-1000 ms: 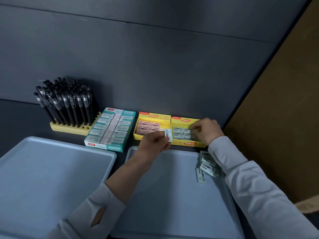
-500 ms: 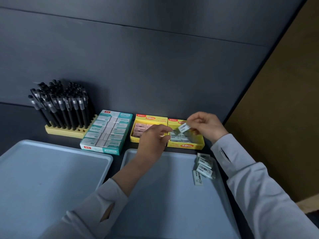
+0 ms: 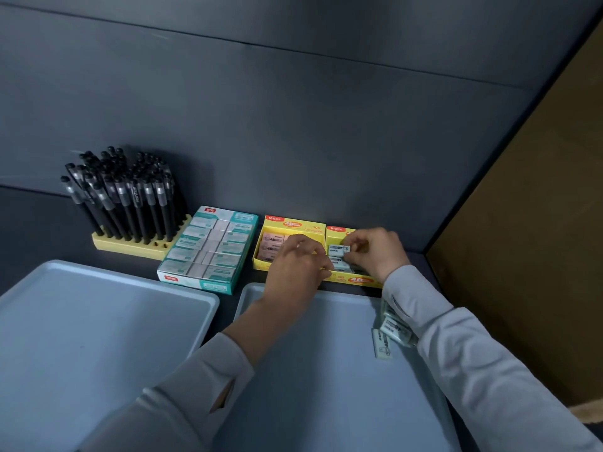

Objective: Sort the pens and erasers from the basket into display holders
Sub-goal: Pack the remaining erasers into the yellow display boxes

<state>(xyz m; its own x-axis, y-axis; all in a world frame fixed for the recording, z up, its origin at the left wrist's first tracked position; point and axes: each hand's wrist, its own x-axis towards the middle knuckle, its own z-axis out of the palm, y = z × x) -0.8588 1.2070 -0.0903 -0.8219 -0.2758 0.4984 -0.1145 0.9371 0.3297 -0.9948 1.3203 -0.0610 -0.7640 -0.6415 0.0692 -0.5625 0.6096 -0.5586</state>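
Left tray (image 3: 98, 337) smooth matt plastic, seemingly; yellow box (image 3: 293, 225) glossy card.

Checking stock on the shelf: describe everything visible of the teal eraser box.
The teal eraser box is an open-topped cardboard tray, teal and white with small red logos. It looks full: sleeved erasers lie flat in neat rows. It sits flat on the dark shelf between the yellow pen holder and a yellow box, behind the trays. No hand touches it.
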